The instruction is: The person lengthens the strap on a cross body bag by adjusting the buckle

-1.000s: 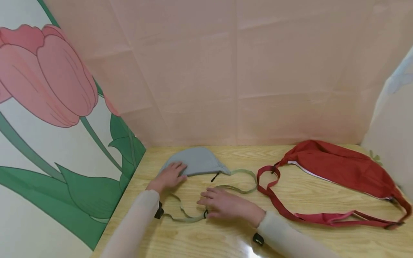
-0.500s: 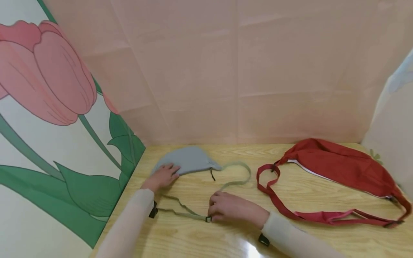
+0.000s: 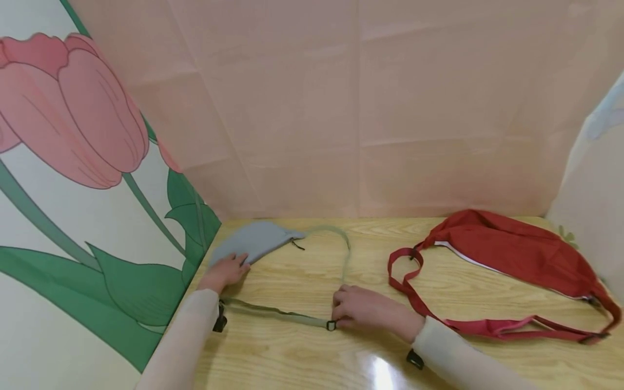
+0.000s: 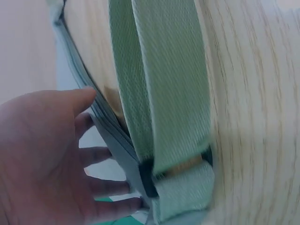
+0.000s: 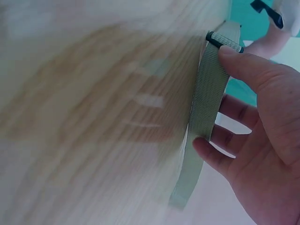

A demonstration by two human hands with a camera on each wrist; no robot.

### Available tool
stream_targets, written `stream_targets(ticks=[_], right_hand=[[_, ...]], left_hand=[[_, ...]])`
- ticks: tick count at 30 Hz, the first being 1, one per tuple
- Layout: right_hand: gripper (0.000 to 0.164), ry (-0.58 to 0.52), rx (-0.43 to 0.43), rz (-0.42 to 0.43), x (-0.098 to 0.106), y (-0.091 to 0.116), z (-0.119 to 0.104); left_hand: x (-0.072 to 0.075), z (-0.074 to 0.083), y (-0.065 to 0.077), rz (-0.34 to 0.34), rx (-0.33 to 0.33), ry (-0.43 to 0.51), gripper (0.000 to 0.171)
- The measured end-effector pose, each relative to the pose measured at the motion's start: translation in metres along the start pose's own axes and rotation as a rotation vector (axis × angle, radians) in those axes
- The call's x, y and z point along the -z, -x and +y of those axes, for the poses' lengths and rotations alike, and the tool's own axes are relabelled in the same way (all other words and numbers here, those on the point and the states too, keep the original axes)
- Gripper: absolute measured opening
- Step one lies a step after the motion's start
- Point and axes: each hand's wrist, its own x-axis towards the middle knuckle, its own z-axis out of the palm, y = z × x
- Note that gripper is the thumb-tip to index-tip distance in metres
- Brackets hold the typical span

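Grey bag [image 3: 253, 241]: is lying at the left rear of the table [image 3: 292, 357], slanting, its zipped edge facing the person
Green strap [image 4: 176, 84]: is running from the bag's right tip round to the right hand, then back toward the left wrist; its join at the bag's left end is staying out of sight
Black slider [image 3: 331, 325]: is sitting on the strap just beside the right thumb
Right hand [image 3: 363, 307]: is pinching the strap between thumb and fingers
Left hand [image 3: 224, 272]: is resting on the bag with fingers extended, not clenching it
Slip risk: a hard pull on the strap could be dragging the bag, since the left fingers are seemingly only steadying it
Twist risk: two layers of strap are overlapping by the left hand, so an uneven tug could be twisting them
Snag risk: the left wrist camera [image 3: 220, 322] is hanging close by the strap and could be catching it
Left and rear edges: the tulip panel [image 3: 97, 108] and pink backdrop [image 3: 400, 135] are bounding the bag closely, leaving little room there
Open room: bare wood is showing inside the loop and in front of the strap
Red bag [image 3: 512, 257]: is lying well apart on the right, but its red strap [image 3: 475, 327] is passing near the right wrist, where a wide sweep could be disturbing it
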Motion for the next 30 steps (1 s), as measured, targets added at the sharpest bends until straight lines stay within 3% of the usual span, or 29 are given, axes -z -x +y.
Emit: stream_targets(ticks=[5,13,18,24,30], right_hand=[[0.004,0.068,0.01,0.064,0.002,0.01,0.004],[0.003,0.146,0.065,0.172,0.0,0.023,0.01],[0.004,0.138,0.05,0.162,0.0,0.028,0.012],[0.004,0.102,0.023,0.159,0.002,0.031,0.014],[0.004,0.107,0.014,0.164,0.001,0.033,0.019]], left_hand=[[-0.001,-0.007,0.001,-0.014,0.069,0.007,0.056],[0.0,-0.017,0.002,-0.003,0.079,0.024,0.057],[-0.002,-0.025,0.002,0.009,0.061,0.012,0.062],[0.006,-0.018,0.012,-0.006,0.1,0.037,0.057],[0.006,-0.02,0.011,0.005,0.096,0.028,0.057]])
